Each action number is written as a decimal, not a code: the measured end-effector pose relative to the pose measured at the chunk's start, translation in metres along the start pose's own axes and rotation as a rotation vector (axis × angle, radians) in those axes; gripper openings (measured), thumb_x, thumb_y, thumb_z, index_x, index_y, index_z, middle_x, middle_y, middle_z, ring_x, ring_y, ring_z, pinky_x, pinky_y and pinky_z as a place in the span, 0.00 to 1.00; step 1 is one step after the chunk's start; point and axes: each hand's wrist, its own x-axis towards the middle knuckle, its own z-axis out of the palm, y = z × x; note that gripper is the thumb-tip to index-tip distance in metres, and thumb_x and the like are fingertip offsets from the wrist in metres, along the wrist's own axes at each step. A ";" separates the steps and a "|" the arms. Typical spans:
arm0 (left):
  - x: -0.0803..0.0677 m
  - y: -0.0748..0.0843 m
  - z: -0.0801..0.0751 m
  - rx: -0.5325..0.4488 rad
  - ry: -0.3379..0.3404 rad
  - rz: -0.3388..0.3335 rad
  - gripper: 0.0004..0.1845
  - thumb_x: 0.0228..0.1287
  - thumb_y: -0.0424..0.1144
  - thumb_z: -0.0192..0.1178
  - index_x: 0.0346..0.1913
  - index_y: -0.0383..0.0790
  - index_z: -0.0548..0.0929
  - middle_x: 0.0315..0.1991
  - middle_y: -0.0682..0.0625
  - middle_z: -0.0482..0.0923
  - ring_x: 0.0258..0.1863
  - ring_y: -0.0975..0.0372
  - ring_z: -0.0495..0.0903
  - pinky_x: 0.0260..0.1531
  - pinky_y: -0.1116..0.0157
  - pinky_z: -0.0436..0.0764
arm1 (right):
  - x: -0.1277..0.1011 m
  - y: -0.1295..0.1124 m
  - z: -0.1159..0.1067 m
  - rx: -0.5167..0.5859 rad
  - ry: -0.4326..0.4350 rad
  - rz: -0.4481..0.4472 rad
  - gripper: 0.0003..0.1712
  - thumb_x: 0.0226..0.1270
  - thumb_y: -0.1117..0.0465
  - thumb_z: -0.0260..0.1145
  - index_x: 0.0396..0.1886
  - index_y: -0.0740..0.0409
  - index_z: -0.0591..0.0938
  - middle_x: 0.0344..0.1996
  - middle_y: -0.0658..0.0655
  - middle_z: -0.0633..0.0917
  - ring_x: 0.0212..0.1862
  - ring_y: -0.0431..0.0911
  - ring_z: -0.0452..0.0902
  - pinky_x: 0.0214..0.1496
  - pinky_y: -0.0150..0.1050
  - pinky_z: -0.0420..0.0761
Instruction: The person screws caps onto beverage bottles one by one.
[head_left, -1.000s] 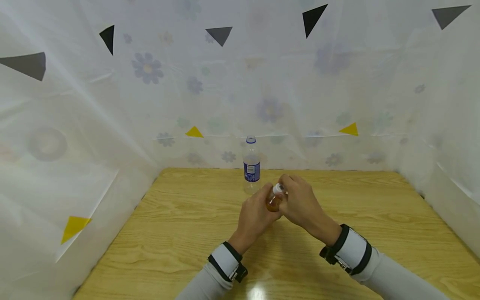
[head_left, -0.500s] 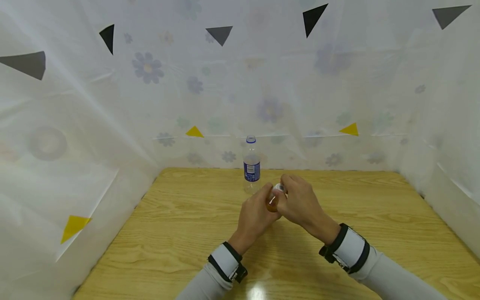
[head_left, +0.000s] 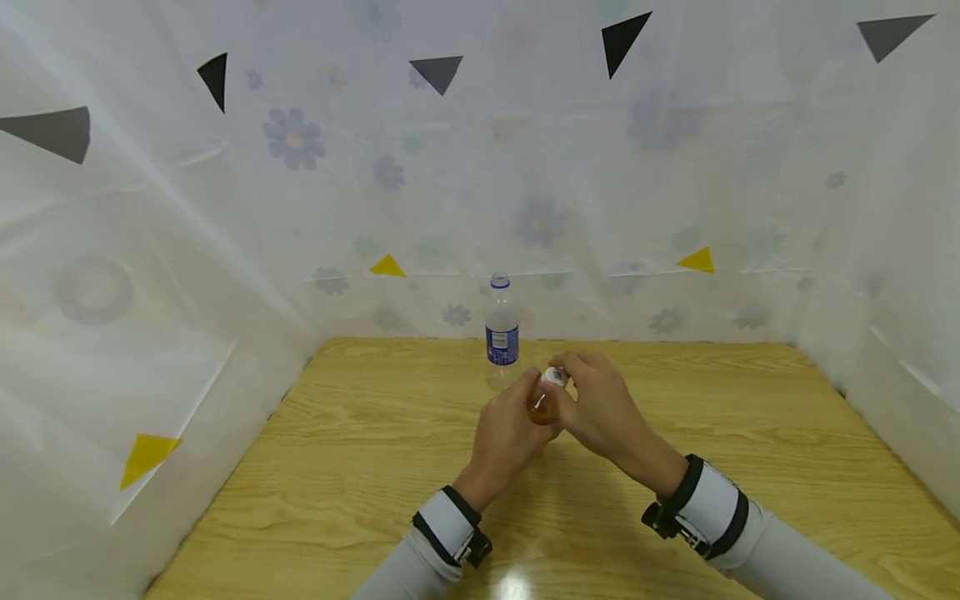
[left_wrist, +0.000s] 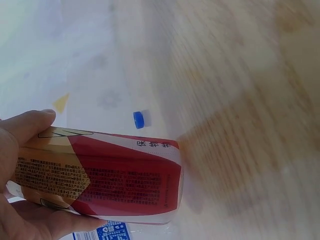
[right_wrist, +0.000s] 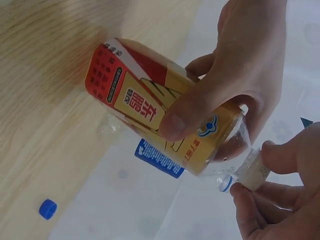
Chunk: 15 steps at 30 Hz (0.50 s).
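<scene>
My left hand [head_left: 512, 429] grips a drink bottle [left_wrist: 130, 175] round its red and gold label. Amber liquid shows through this bottle in the head view. The right hand [head_left: 600, 408] pinches the white cap [right_wrist: 253, 171] at the bottle's neck between thumb and fingers. Behind both hands stands a clear plastic bottle [head_left: 501, 321] with a blue label, upright and uncapped, a blue ring round its neck. A loose blue cap [right_wrist: 48, 209] lies on the table in both wrist views; in the head view it is hidden.
The wooden table [head_left: 360, 433] has one light glare near its front edge. White flower-printed sheeting [head_left: 465, 183] encloses it at the back and both sides, with black, grey and yellow triangles on it.
The right thumb and fingers have shifted round the white cap. My left hand stays on the bottle nearly unmoved, and the clear bottle stands where it was.
</scene>
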 end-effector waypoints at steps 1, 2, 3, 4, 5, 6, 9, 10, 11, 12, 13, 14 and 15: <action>0.000 0.000 0.000 -0.001 0.000 0.002 0.31 0.55 0.49 0.77 0.58 0.49 0.76 0.41 0.55 0.84 0.36 0.64 0.86 0.34 0.68 0.84 | 0.000 0.000 0.000 0.011 -0.006 0.003 0.15 0.67 0.61 0.72 0.49 0.66 0.84 0.40 0.61 0.85 0.42 0.54 0.81 0.39 0.48 0.82; 0.000 0.000 0.000 -0.003 0.001 0.005 0.31 0.55 0.49 0.77 0.59 0.49 0.76 0.41 0.55 0.84 0.36 0.65 0.85 0.34 0.68 0.83 | 0.000 -0.001 0.001 0.021 -0.009 0.004 0.15 0.67 0.63 0.71 0.50 0.65 0.84 0.40 0.61 0.85 0.42 0.54 0.81 0.39 0.48 0.82; 0.000 -0.001 0.001 -0.008 -0.001 0.010 0.30 0.55 0.50 0.77 0.59 0.49 0.76 0.41 0.55 0.83 0.36 0.65 0.85 0.34 0.69 0.83 | -0.001 -0.001 0.001 0.027 -0.009 0.004 0.15 0.67 0.64 0.71 0.50 0.65 0.84 0.41 0.61 0.85 0.42 0.54 0.81 0.39 0.48 0.83; 0.000 -0.001 0.001 -0.013 -0.001 0.013 0.30 0.55 0.50 0.77 0.59 0.49 0.76 0.41 0.56 0.83 0.36 0.65 0.85 0.34 0.69 0.83 | -0.001 -0.002 0.001 0.033 -0.011 0.005 0.14 0.67 0.66 0.71 0.50 0.64 0.84 0.40 0.61 0.85 0.41 0.54 0.81 0.39 0.48 0.83; 0.000 -0.001 0.001 -0.019 -0.001 0.015 0.30 0.56 0.50 0.76 0.59 0.49 0.76 0.41 0.56 0.84 0.36 0.65 0.85 0.34 0.68 0.83 | -0.001 -0.002 0.001 0.037 -0.013 0.004 0.13 0.66 0.67 0.70 0.49 0.64 0.84 0.40 0.62 0.85 0.41 0.54 0.81 0.39 0.48 0.83; 0.000 -0.001 0.001 -0.024 -0.001 0.014 0.31 0.56 0.50 0.77 0.60 0.49 0.76 0.43 0.55 0.84 0.38 0.65 0.85 0.36 0.68 0.83 | -0.001 -0.002 0.001 0.041 -0.014 -0.001 0.12 0.66 0.69 0.70 0.49 0.64 0.84 0.41 0.62 0.85 0.42 0.54 0.81 0.40 0.49 0.84; 0.000 -0.001 0.001 -0.034 -0.003 0.002 0.33 0.55 0.49 0.77 0.62 0.49 0.75 0.47 0.54 0.85 0.42 0.63 0.87 0.39 0.66 0.85 | -0.001 -0.002 0.001 0.037 -0.024 -0.011 0.13 0.65 0.72 0.69 0.49 0.64 0.85 0.43 0.64 0.86 0.45 0.57 0.82 0.43 0.52 0.84; 0.000 -0.001 0.000 -0.037 -0.003 -0.005 0.34 0.54 0.49 0.78 0.63 0.49 0.75 0.48 0.53 0.86 0.43 0.62 0.87 0.40 0.65 0.85 | -0.001 -0.003 0.001 0.034 -0.030 -0.014 0.14 0.65 0.74 0.68 0.50 0.65 0.84 0.44 0.64 0.86 0.46 0.57 0.82 0.44 0.53 0.84; 0.000 -0.001 0.000 -0.040 -0.004 -0.010 0.35 0.54 0.49 0.78 0.63 0.48 0.75 0.49 0.52 0.86 0.44 0.61 0.87 0.41 0.65 0.85 | -0.001 -0.003 0.000 0.030 -0.035 -0.017 0.15 0.64 0.75 0.68 0.51 0.65 0.84 0.44 0.64 0.86 0.47 0.58 0.82 0.45 0.53 0.84; 0.000 -0.001 -0.001 -0.040 -0.006 -0.015 0.36 0.54 0.48 0.78 0.64 0.48 0.74 0.49 0.52 0.86 0.45 0.61 0.88 0.42 0.64 0.85 | 0.000 -0.003 0.000 0.025 -0.039 -0.020 0.17 0.64 0.76 0.67 0.52 0.65 0.84 0.45 0.65 0.86 0.48 0.59 0.82 0.46 0.54 0.84; 0.000 -0.001 -0.001 -0.042 -0.008 -0.022 0.37 0.53 0.48 0.78 0.65 0.48 0.74 0.50 0.51 0.86 0.45 0.61 0.88 0.42 0.64 0.85 | 0.000 -0.004 0.000 0.022 -0.044 -0.019 0.19 0.63 0.78 0.67 0.53 0.65 0.84 0.46 0.65 0.86 0.48 0.59 0.82 0.46 0.55 0.84; 0.000 -0.001 -0.001 -0.041 -0.010 -0.027 0.37 0.53 0.48 0.79 0.66 0.48 0.74 0.50 0.51 0.86 0.45 0.60 0.88 0.42 0.64 0.85 | 0.000 -0.004 0.000 0.017 -0.048 -0.018 0.21 0.62 0.79 0.66 0.55 0.65 0.84 0.47 0.65 0.86 0.49 0.59 0.82 0.47 0.55 0.84; 0.000 -0.002 -0.002 -0.043 -0.014 -0.033 0.37 0.53 0.48 0.79 0.66 0.48 0.74 0.50 0.50 0.87 0.45 0.60 0.88 0.42 0.64 0.85 | 0.000 -0.004 0.000 0.013 -0.052 -0.018 0.23 0.61 0.80 0.66 0.56 0.64 0.83 0.47 0.65 0.86 0.50 0.60 0.81 0.48 0.55 0.84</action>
